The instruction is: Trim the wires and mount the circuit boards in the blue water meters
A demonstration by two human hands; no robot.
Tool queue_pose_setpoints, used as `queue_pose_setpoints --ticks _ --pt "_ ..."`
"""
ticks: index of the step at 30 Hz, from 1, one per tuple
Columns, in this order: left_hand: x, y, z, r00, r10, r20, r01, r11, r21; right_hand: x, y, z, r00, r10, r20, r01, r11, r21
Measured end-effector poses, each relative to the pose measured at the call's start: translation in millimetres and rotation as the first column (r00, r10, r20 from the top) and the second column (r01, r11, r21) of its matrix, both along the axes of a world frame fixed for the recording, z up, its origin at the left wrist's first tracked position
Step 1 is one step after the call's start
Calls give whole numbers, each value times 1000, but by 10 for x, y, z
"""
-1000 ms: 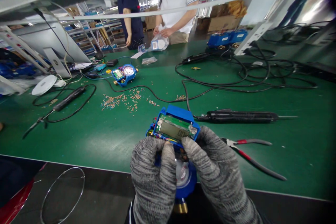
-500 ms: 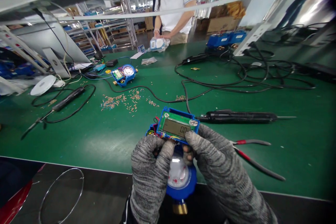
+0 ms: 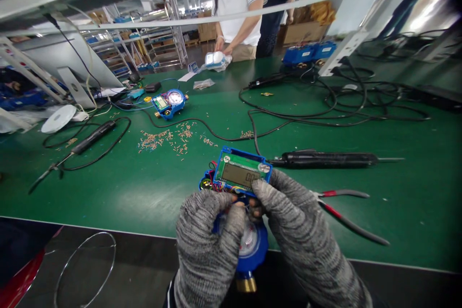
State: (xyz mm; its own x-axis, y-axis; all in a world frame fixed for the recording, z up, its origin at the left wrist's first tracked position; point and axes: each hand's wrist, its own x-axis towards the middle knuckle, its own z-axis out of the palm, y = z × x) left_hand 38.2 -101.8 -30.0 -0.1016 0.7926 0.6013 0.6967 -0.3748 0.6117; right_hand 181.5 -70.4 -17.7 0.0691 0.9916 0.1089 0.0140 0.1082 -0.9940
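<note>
A blue water meter [image 3: 254,256] with a round clear dial and a brass fitting sits low before me, over the bench edge. Above its dial, my right hand [image 3: 288,216], in a grey knitted glove, grips the right side of an LCD display module [image 3: 238,173] in a blue housing with a green circuit board. My left hand [image 3: 209,245], gloved alike, is closed with thumb and fingers pinched just below the module's lower edge. What is in that pinch is hidden. Coloured wires [image 3: 218,186] run along the module's left and lower edges.
Red-handled pliers [image 3: 342,216] and a black electric screwdriver [image 3: 328,159] lie at right. A soldering iron [image 3: 94,137] rests at left, near scattered small screws [image 3: 155,139]. Another meter [image 3: 169,103] stands behind. Across the bench, a co-worker [image 3: 238,14] handles a bagged meter [image 3: 216,59].
My left thumb and fingertips have shifted right and slightly down under the module. The right hand keeps its grip. A second person in dark clothes has come into view behind the co-worker.
</note>
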Motion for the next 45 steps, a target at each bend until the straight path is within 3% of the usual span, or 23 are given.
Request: queue_pose_setpoints --ticks 3,7,13,30,36,39,45 --pt "5 12 2 1000 -3 26 3 1000 -20 -22 -9 20 998 -39 45 37 998 48" --pt "29 18 43 998 69 8 -70 996 56 -69 -46 48 990 -108 88 101 992 77" --pt "61 20 59 992 123 9 -123 988 99 -118 -77 54 992 -102 77 96 992 78" --pt "31 20 -26 975 104 199 -82 990 -116 -162 -89 36 963 -189 190 155 971 179" --pt "58 54 28 940 51 337 24 976 -216 -213 -120 43 928 -266 259 202 947 249" --pt "56 70 25 922 54 383 51 964 -259 -212 -118 51 955 -218 199 178 963 201" --pt "23 102 -28 925 51 377 81 941 -327 -101 -25 42 999 13 -38 -12 1000 20"
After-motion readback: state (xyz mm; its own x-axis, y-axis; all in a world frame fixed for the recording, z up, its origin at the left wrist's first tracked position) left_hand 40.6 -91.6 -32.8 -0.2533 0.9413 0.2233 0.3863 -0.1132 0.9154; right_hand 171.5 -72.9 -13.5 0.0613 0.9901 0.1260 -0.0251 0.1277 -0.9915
